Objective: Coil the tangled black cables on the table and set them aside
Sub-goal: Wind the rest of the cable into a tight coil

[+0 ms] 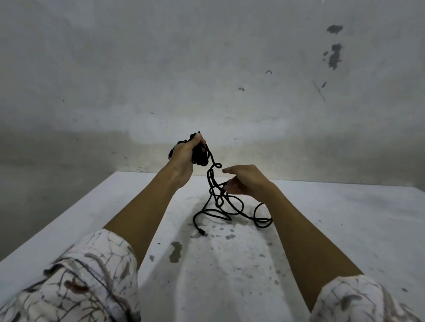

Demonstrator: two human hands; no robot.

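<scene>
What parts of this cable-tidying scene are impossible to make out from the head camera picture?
- Coiled bundle: the left hand wraps it, so the loop count is hidden.
- Right hand: its fingers curl near the hanging cable, but whether they pinch it is unclear.
- Tangle on the table: one cable or several cannot be told where strands cross.
- Plug end: too small to identify.

The left hand (185,156) hides most of the cable bundle (199,157) in its grip; the bench (354,222) and both sleeves run off frame.
</scene>
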